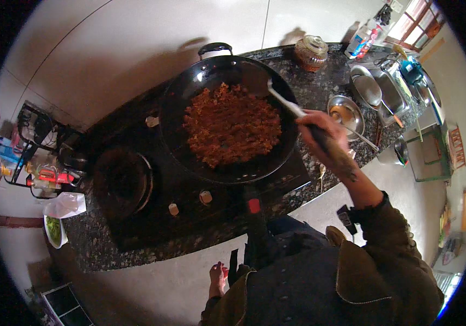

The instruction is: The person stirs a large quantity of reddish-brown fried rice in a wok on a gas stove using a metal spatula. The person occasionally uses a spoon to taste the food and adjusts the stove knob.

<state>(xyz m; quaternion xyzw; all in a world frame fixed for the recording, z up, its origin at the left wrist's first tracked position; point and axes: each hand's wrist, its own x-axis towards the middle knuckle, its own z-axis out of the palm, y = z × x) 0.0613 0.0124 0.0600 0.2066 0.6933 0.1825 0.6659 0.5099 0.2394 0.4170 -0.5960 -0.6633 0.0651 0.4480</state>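
Observation:
My right hand [325,133] is closed around the dark handle of a spatula [286,102], whose pale metal shaft reaches over the right side of a large black wok [177,129]. The spatula's head is hard to make out against the dark wok wall. A wide layer of reddish-brown, crumbly food [232,127] covers the wok's bottom. The wok's long handle points toward me, and a loop handle stands at the far side. Low near my waist, my left hand [218,277] hangs with curled fingers, away from the wok; whether it holds anything is unclear.
An unused burner [123,182] lies left of the wok. A metal bowl [347,111] with a utensil stands right, near the sink [393,89]. A lidded glass jar [311,53] stands behind. At left are a bottle rack [37,146] and a bowl of greens [54,231].

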